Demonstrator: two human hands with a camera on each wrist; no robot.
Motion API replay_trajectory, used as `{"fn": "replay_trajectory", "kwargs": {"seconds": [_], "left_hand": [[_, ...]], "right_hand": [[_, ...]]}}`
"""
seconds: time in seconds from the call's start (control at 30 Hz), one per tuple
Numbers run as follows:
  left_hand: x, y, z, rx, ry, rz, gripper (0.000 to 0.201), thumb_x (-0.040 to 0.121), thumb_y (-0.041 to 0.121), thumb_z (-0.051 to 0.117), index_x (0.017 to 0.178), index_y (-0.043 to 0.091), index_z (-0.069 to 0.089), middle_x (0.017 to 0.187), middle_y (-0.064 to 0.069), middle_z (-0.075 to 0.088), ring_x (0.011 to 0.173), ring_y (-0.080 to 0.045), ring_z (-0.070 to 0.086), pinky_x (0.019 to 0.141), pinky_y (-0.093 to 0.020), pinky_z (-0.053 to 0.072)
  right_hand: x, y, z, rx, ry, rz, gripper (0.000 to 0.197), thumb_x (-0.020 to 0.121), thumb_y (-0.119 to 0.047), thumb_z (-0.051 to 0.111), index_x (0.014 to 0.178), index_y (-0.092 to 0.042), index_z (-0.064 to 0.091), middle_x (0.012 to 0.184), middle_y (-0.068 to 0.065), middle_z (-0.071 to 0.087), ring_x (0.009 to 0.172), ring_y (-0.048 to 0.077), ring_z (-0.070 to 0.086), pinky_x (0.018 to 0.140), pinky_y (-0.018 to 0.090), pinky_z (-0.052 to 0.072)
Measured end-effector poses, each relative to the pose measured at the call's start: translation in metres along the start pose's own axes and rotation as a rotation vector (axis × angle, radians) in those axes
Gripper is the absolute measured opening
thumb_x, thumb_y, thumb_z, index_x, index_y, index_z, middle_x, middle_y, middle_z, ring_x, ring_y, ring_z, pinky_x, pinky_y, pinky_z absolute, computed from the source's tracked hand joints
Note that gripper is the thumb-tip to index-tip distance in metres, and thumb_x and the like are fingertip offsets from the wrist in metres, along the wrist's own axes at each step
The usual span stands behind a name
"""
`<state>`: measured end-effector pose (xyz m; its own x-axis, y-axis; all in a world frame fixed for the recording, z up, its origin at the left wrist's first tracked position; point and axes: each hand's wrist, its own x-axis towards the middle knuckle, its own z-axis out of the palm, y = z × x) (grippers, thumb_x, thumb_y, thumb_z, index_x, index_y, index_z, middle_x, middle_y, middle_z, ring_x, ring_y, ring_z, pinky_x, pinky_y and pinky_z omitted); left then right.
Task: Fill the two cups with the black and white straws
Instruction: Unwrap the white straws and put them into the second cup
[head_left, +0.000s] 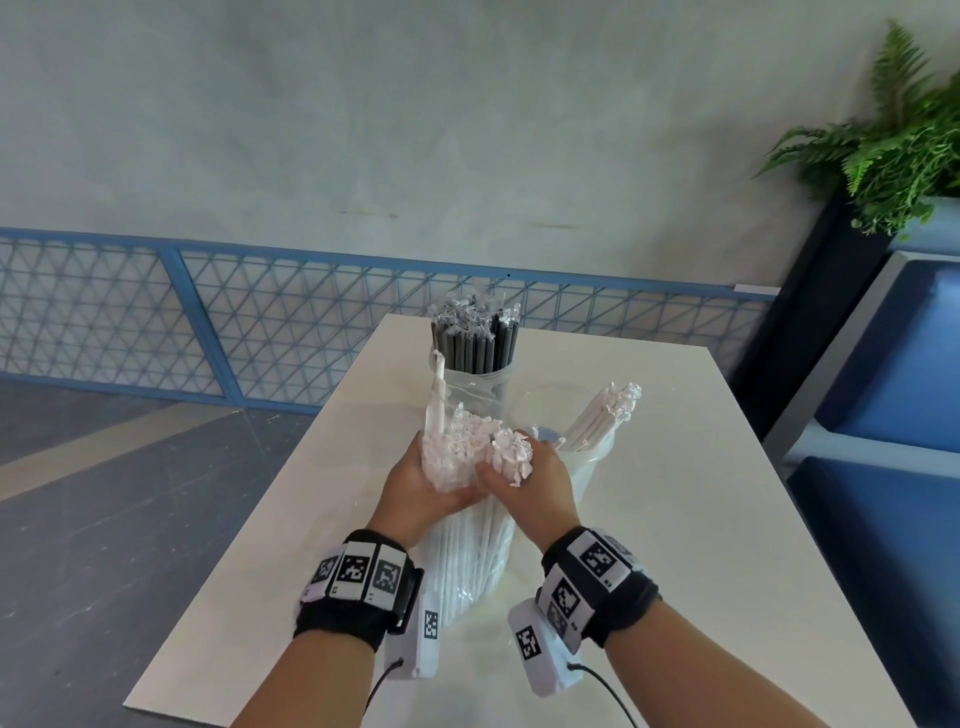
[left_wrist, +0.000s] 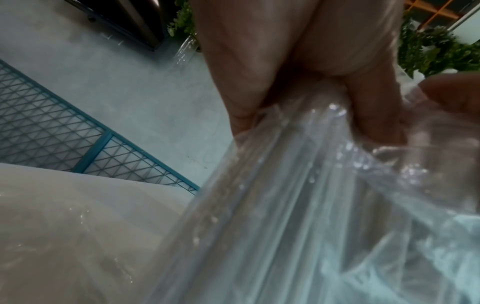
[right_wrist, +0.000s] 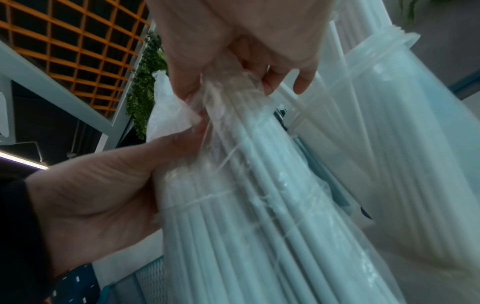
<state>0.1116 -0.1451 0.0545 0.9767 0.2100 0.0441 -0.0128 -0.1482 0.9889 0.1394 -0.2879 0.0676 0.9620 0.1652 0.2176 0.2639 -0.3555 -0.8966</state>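
White table (head_left: 675, 519), long side running away from the person. Big bundle of white straws (head_left: 470, 551) in clear wrapping stands near table's middle toward the near edge, left hand (head_left: 415, 480) wrapped round its upper part, right hand (head_left: 540, 480) gripping a smaller clump at its top. Far-edge cup (head_left: 475, 382) packed with black straws (head_left: 475, 345). Right-side cup (head_left: 589, 462) holds a few white straws (head_left: 597, 418), leaning.
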Motion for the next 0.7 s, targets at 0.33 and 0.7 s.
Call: {"fn": "replay_trajectory", "kwargs": {"seconds": [0.33,0.7], "left_hand": [[-0.001,0.001,-0.001,0.061,-0.017,0.006,0.065,0.066,0.009,0.082,0.115,0.029,0.046,0.108,0.011,0.058,0.107,-0.012,0.054,0.087,-0.023,0.041],[0.002,0.009,0.005,0.088,-0.017,-0.02,0.065,0.07,0.006,0.078,0.125,0.021,0.046,0.112,0.008,0.055,0.107,-0.011,0.051,0.074,-0.011,0.039]], "right_hand": [[0.032,-0.051,-0.029,0.202,0.132,-0.059,0.022,0.084,-0.022,0.066,0.096,-0.004,0.063,0.091,0.014,0.07,0.085,0.026,0.066,0.079,0.039,0.052],[0.015,-0.043,-0.031,0.265,-0.045,0.089,0.03,0.072,-0.022,0.078,0.095,-0.02,0.059,0.088,-0.011,0.067,0.081,0.002,0.065,0.081,0.032,0.057]]}}
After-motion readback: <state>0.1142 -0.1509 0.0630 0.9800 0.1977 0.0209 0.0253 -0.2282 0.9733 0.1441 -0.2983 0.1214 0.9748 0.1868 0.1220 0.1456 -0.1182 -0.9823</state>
